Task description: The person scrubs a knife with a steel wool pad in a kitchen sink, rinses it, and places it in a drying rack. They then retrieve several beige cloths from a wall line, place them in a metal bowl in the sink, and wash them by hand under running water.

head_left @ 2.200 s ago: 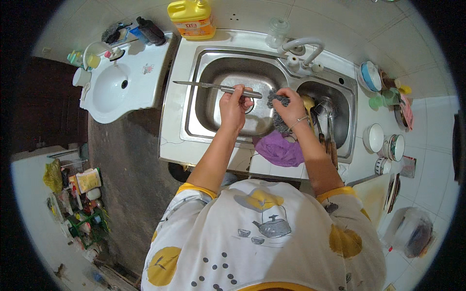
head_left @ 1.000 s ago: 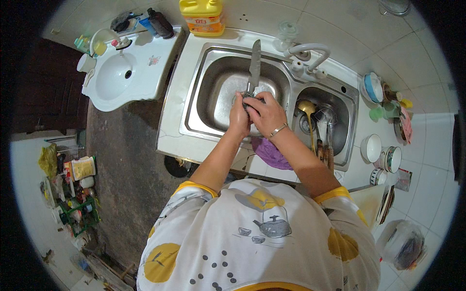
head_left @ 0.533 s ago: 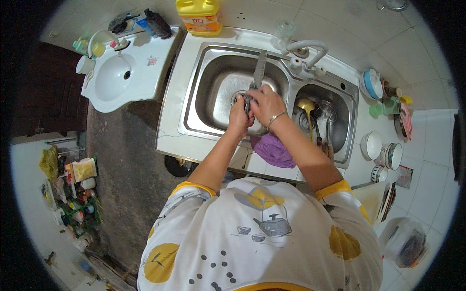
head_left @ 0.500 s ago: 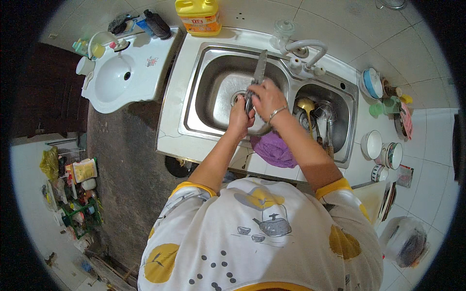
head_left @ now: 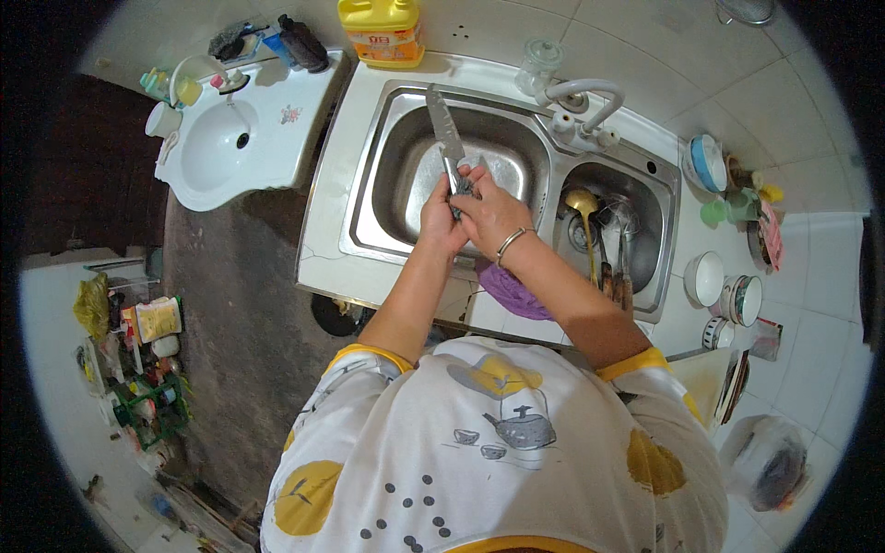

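With both your left hand (head_left: 441, 217) and right hand (head_left: 493, 214) clamped on the handle of that knife (head_left: 445, 138) over the left sink basin (head_left: 387, 184), I'd keep your fingers behind the blade, edge turned away, and scrub slowly.

We identify the location as a domestic kitchen. We see a stainless double-bowl sink (head_left: 369, 198) set into a white bench (head_left: 324, 230), with a swivel tap (head_left: 590, 97) mounted between the bowls. The right bowl holds a ladle (head_left: 583, 207) and other utensils. We note white tiled surfaces behind and to the right of the sink, carrying bowls (head_left: 705, 276) and cups. A yellow detergent jug (head_left: 381, 29) stands at the sink's far edge. A small white ceramic washbasin (head_left: 221, 152) adjoins the bench on the left. The floor (head_left: 240, 304) is dark, with household clutter at its left edge.
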Motion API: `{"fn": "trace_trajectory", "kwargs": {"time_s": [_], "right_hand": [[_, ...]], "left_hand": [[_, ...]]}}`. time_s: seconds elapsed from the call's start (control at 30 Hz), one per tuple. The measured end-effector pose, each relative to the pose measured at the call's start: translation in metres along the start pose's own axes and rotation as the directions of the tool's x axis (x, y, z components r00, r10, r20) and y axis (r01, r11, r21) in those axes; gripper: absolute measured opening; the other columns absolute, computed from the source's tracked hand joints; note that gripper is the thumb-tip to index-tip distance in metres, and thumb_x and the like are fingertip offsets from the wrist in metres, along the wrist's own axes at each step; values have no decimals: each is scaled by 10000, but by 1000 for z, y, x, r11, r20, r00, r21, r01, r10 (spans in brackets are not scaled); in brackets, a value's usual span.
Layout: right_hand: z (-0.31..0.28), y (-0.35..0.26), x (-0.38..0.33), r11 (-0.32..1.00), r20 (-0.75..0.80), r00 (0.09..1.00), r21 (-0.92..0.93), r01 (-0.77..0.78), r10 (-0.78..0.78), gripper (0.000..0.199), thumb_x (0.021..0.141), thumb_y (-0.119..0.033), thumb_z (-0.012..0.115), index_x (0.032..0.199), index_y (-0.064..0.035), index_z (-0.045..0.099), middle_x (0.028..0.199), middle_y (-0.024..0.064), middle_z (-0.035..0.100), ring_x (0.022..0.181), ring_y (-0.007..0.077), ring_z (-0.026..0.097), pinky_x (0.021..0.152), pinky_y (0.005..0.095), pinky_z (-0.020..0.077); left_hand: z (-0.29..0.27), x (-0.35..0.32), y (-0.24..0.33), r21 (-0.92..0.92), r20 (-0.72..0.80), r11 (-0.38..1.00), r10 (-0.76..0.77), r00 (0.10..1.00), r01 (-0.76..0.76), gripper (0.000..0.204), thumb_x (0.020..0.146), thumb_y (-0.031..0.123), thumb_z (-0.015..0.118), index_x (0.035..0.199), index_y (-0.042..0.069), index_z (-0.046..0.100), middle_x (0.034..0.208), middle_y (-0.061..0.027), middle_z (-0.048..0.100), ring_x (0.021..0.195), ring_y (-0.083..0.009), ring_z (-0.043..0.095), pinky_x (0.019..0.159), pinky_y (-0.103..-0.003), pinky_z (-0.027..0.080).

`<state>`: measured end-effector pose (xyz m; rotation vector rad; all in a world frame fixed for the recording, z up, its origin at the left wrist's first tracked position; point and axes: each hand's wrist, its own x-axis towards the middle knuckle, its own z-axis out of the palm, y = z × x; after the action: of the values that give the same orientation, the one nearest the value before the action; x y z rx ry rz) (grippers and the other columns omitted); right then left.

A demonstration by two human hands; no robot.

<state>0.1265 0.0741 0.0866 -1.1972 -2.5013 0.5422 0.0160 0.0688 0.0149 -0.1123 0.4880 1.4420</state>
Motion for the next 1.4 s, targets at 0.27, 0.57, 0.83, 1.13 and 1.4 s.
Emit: {"fn": "trace_trajectory", "kwargs": {"time_s": [0.27,0.57,0.83,1.13,1.4], "right_hand": [[-32,17,-16,991,79,996,119,-62,53,263,749,-181,605,1008,-207,643,934,107,540,830,295,586,719,396,499],[-1,-6,-4,997,-86,996,67,-33,38,256,736,-133,604,986,-172,646,909,113,517,796,297,577,680,397,491],[-34,7,-31,972,35,996,219,-82,76,284,725,-117,621,1009,-125,631,912,135,543,845,307,569,730,371,480],[-10,2,-20,923,9,987,354,-153,160,294,734,-114,621,1021,-59,593,938,160,565,875,332,559,780,370,453],[-36,17,-14,948,-254,950,303,-99,180,336,739,-152,634,1060,-81,564,976,143,555,913,338,552,785,392,461]], "left_hand": [[-25,7,25,-94,204,994,-27,979,47,325,969,304,353,1057,32,507,888,-107,592,925,-276,580,884,-430,457],[6,-2,16,71,-21,997,10,1000,-8,323,971,286,346,1032,11,505,924,-156,588,968,-314,573,858,-448,468],[-12,7,20,-144,165,988,-39,986,63,316,975,283,327,1029,31,510,849,-131,588,985,-321,565,917,-473,437],[2,0,16,24,148,999,-39,988,36,307,968,291,352,990,35,519,1026,-189,607,1038,-322,548,940,-434,410],[19,-12,14,508,-40,858,110,993,-75,311,972,307,335,1001,44,500,633,-24,481,484,-104,448,430,-246,372]]}}
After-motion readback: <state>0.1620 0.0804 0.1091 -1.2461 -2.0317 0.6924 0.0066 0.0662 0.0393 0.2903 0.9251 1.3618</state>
